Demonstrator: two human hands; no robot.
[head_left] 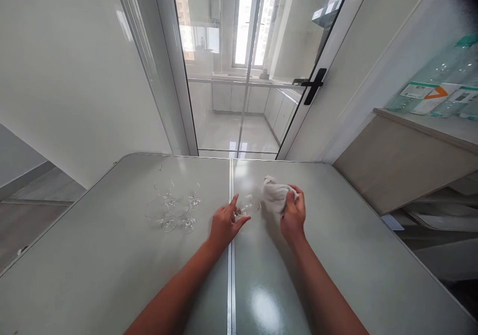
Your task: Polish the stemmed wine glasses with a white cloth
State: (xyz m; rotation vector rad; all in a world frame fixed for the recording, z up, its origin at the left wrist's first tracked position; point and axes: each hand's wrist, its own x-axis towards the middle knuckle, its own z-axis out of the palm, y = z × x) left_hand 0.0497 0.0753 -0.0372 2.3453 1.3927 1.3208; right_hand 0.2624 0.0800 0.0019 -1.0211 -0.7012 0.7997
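One glass (pixel 249 205), axis sideways, mouth rightward, in half-curled left hand (pixel 224 220) (cloth (pixel 275 193) in clenched right hand (pixel 294 213))

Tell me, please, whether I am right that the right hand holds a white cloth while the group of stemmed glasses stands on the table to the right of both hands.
Not quite: the group of stemmed glasses stands on the table to the left of both hands, as the head view shows. The right hand does hold a white cloth.

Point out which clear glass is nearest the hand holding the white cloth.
The glass held in the left hand, between both hands; the other glasses stand grouped farther left on the table.
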